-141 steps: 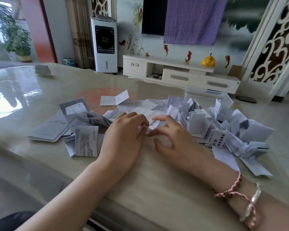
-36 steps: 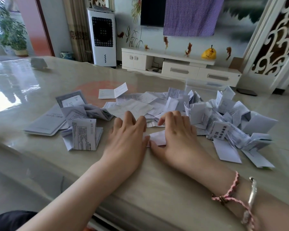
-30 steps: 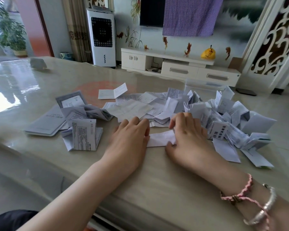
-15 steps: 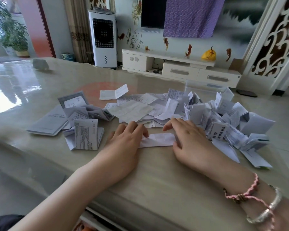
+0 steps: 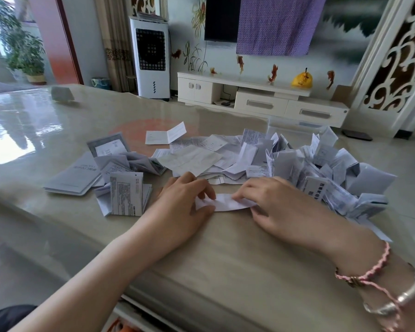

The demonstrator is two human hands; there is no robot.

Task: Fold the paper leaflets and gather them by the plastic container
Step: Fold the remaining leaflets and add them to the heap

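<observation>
Leaflet strip (image 5: 228, 202) pinched at both ends — left hand (image 5: 182, 204) gripping one end, right hand (image 5: 273, 204) the other, flat on table (image 5: 225, 259). Folded pile (image 5: 333, 173) just beyond right hand, by plastic container (image 5: 295, 124). Risk — uneven pull skewing crease.

White leaflets (image 5: 225, 202) with grey print lie on a glossy beige table (image 5: 225, 259). A pink braided bracelet (image 5: 369, 271) and a silver bangle (image 5: 403, 295) circle one wrist.
</observation>
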